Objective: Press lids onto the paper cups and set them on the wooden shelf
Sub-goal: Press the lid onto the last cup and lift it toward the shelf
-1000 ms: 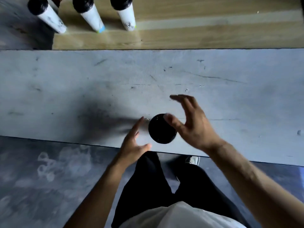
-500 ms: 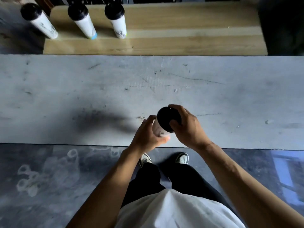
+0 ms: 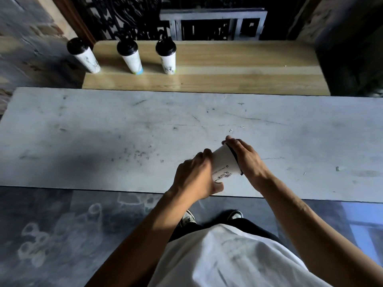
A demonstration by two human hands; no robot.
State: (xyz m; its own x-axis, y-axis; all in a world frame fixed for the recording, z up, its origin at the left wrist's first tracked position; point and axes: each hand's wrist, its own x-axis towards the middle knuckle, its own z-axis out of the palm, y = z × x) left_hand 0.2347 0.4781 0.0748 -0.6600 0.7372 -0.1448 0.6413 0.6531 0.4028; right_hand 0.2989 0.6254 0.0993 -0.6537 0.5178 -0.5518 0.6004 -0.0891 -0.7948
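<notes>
A white paper cup (image 3: 224,164) with a small print is tilted over the grey table, its top pointing right and away. My left hand (image 3: 194,177) grips its lower body. My right hand (image 3: 246,160) covers the black lid (image 3: 235,157) on its mouth, with only the lid's edge showing. Three lidded white cups stand in a row at the left end of the wooden shelf (image 3: 228,69): the left cup (image 3: 86,56), the middle cup (image 3: 131,58) and the right cup (image 3: 167,58).
The grey, scuffed table (image 3: 103,131) runs across the view between me and the shelf. Behind the shelf are a dark ornate grille and a grey frame (image 3: 211,23). My shoes and a stained floor show below the table's near edge.
The cup, upright with its lid facing me before, is now tipped sideways between both hands. My right palm has closed over the lid. The view has tilted up, showing more of the shelf.
</notes>
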